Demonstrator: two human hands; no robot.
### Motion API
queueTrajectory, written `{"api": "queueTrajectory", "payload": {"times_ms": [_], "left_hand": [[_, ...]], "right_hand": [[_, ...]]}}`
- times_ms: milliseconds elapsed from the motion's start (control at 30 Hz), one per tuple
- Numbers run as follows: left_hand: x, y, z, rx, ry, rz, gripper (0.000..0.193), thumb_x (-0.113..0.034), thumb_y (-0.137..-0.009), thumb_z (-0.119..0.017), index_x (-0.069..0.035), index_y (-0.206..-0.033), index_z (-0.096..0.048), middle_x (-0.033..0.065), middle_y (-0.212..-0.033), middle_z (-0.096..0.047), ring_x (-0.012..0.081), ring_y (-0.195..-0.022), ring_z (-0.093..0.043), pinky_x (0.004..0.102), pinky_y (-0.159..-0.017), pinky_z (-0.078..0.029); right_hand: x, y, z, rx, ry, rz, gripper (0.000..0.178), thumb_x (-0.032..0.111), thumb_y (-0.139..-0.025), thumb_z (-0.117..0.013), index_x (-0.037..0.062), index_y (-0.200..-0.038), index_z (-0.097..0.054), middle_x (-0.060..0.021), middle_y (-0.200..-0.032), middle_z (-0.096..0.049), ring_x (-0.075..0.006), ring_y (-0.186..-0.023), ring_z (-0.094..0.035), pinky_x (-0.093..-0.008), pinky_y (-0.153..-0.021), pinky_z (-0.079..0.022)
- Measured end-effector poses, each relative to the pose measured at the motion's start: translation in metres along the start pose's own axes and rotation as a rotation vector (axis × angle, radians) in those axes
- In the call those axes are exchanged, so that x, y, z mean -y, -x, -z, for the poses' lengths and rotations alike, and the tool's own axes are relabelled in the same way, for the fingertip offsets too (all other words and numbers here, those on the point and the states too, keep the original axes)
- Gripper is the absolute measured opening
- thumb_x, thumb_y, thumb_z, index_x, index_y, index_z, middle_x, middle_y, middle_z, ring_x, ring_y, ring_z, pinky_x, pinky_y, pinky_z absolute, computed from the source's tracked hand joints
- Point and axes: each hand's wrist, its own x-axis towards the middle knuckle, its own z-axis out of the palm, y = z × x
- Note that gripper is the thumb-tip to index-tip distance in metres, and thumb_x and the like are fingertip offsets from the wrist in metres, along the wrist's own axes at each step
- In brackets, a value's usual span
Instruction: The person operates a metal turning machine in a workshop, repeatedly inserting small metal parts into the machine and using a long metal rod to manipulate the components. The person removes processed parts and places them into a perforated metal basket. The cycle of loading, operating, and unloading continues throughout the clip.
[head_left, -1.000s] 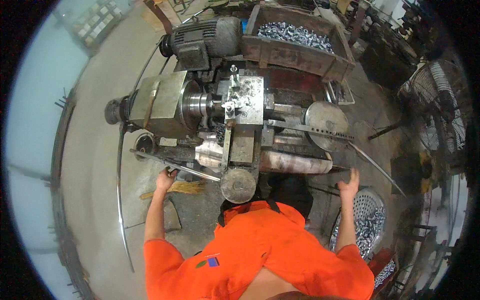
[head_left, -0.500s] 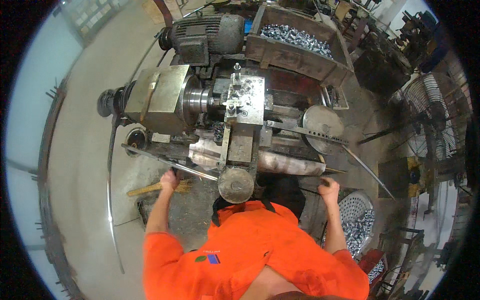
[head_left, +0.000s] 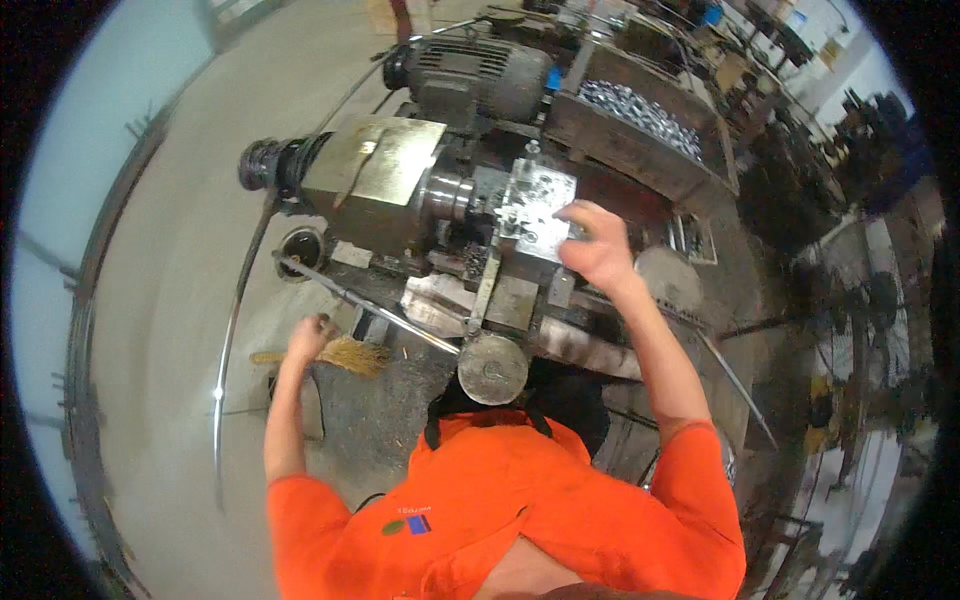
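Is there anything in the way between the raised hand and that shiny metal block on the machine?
Nothing visible is. The right hand is right at the edge of the metal tool block, fingers curled, with no object between them.

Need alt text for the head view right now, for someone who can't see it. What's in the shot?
A person in an orange shirt stands at a metal lathe, the right hand raised beside its tool post. The left hand is low by a straw hand brush. A tray of metal parts sits behind the machine.
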Motion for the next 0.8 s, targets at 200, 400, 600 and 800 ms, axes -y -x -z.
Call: {"api": "queueTrajectory", "payload": {"times_ms": [200, 400, 600, 800], "left_hand": [[-0.014, 0.081, 0.136, -0.665, -0.103, -0.079, 0.024, -0.023, -0.084, -0.057, -0.009, -0.103, -0.061, 0.0167, -0.068, -0.06, 0.0303, -0.063, -0.06, 0.0392, -0.056, -0.045], [0.065, 0.094, 0.133, -0.535, -0.175, 0.487, 0.058, -0.049, -0.091, -0.033, -0.003, -0.078, -0.065, 0.0199, -0.071, -0.062, 0.0357, -0.071, -0.061, 0.0465, -0.065, -0.045], [0.072, 0.073, 0.132, -0.645, -0.176, 0.4, 0.066, -0.053, -0.091, -0.029, 0.0, -0.07, -0.063, 0.024, -0.073, -0.061, 0.0404, -0.077, -0.059, 0.0486, -0.069, -0.044], [0.013, 0.089, 0.098, -0.652, -0.159, 0.494, 0.066, -0.054, -0.09, -0.03, 0.001, -0.074, -0.063, 0.0247, -0.083, -0.062, 0.0407, -0.084, -0.059, 0.0484, -0.076, -0.044]], "right_hand": [[0.025, -0.074, -0.087, 0.264, 0.251, -0.036, 0.02, 0.017, -0.054, -0.057, 0.0035, -0.066, -0.066, -0.0157, -0.085, -0.063, -0.0361, -0.084, -0.055, -0.0392, -0.079, -0.046], [0.011, -0.078, -0.107, 0.325, 0.29, -0.079, 0.024, 0.02, -0.053, -0.058, -0.0002, -0.064, -0.065, -0.0208, -0.077, -0.063, -0.038, -0.077, -0.058, -0.0402, -0.076, -0.047], [0.021, -0.082, -0.102, 0.367, 0.239, -0.153, 0.023, 0.021, -0.055, -0.059, 0.0036, -0.067, -0.068, -0.0217, -0.076, -0.063, -0.0357, -0.077, -0.062, -0.0388, -0.072, -0.051], [0.007, -0.082, -0.108, 0.373, 0.268, -0.134, 0.026, 0.021, -0.056, -0.059, 0.0016, -0.072, -0.067, -0.0216, -0.077, -0.063, -0.0363, -0.076, -0.063, -0.0402, -0.071, -0.051]]}}
